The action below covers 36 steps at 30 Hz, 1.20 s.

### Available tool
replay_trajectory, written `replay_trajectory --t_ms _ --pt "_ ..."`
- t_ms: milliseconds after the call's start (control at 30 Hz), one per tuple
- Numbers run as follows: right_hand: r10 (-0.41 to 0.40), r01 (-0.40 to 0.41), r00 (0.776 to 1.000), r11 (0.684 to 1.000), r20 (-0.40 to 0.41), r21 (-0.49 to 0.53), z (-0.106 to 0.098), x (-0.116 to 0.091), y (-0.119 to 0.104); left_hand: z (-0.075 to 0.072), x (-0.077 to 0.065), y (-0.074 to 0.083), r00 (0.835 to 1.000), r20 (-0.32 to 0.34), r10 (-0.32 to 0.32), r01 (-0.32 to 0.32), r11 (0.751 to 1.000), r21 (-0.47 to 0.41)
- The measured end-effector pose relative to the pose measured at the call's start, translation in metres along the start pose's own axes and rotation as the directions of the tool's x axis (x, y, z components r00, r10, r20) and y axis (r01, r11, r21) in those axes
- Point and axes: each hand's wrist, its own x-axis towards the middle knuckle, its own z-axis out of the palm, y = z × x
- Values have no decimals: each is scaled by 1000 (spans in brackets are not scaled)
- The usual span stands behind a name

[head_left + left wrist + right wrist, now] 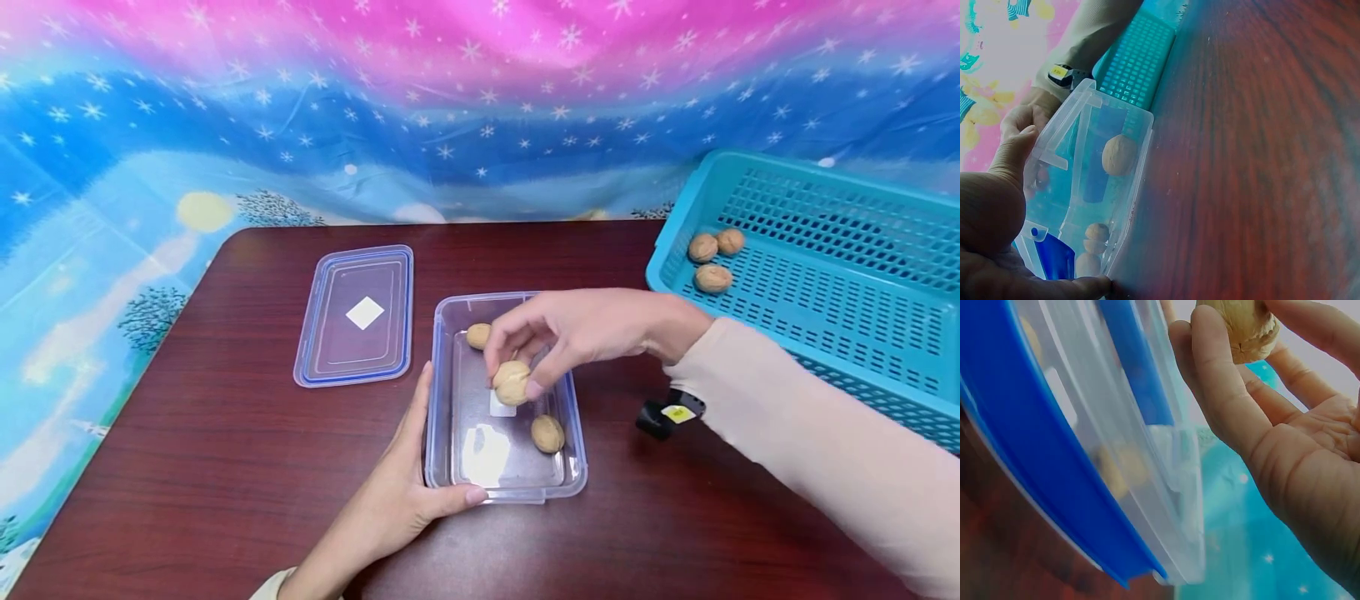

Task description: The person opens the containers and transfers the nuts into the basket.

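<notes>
A clear plastic food container (pixel 467 400) stands uncovered on the table. My left hand (pixel 408 483) holds its near left corner, thumb along the front wall and fingers against the left side. Above the container, my right hand (pixel 585 329) pinches a walnut (pixel 512 383) between thumb and fingertips; the right wrist view also shows this walnut (pixel 1250 331), cut off by the top edge. One walnut (pixel 478 336) lies at the container's far left, another walnut (pixel 547 434) at its near right. My right fingers may hide more of the inside.
A turquoise perforated basket (pixel 832 329) at the right holds three walnuts (pixel 712 278) near its left end. The container's blue-edged lid (pixel 333 333) lies flat to the left on the dark wooden table (pixel 225 433). A patterned cloth (pixel 450 108) hangs behind.
</notes>
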Motion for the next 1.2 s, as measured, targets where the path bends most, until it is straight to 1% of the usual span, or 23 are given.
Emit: replay_trajectory --t_ms 133,333,467,500,633,700,767,933,1000,1067,1133,1200 --pt "12 -13 999 1000 -50 -7 -9 -18 -4 1 0 0 1000 5 -9 9 1000 -12" --pt "1 0 994 1000 -106 11 -25 -49 -9 1 0 1 1000 4 -21 21 1000 -15" --pt "1 -3 985 1000 -170 -12 -37 -73 -11 1 -1 1 999 5 -34 34 999 -10" --pt "12 -18 981 999 -195 -27 -40 -79 -12 1 -1 1 999 5 -36 36 999 -7" --pt "69 -101 952 990 -300 -94 -52 -105 -13 1 -2 1 999 3 -39 39 999 -6" --pt "104 -158 930 979 -353 -129 -59 -117 -12 1 -2 0 999 2 -35 35 999 -9" --pt "113 -187 914 970 -390 -157 -68 -128 -8 1 -2 0 999 3 -36 36 999 -15" --pt "95 -219 883 950 -459 -224 -89 -153 11 0 -2 1 999 4 -46 46 999 -25" --pt "79 -215 873 948 -482 -234 -97 -163 21 0 -2 1 999 3 -48 48 999 -26" --pt "85 -232 850 947 -520 -224 -104 -172 30 0 -2 1 999 3 -47 47 999 -27" --pt "93 -241 833 949 -546 -206 -111 -181 40 0 -2 2 999 3 -47 47 999 -28" --pt "114 -266 806 947 -581 -183 -116 -190 49 0 -2 2 999 2 -48 48 998 -33"
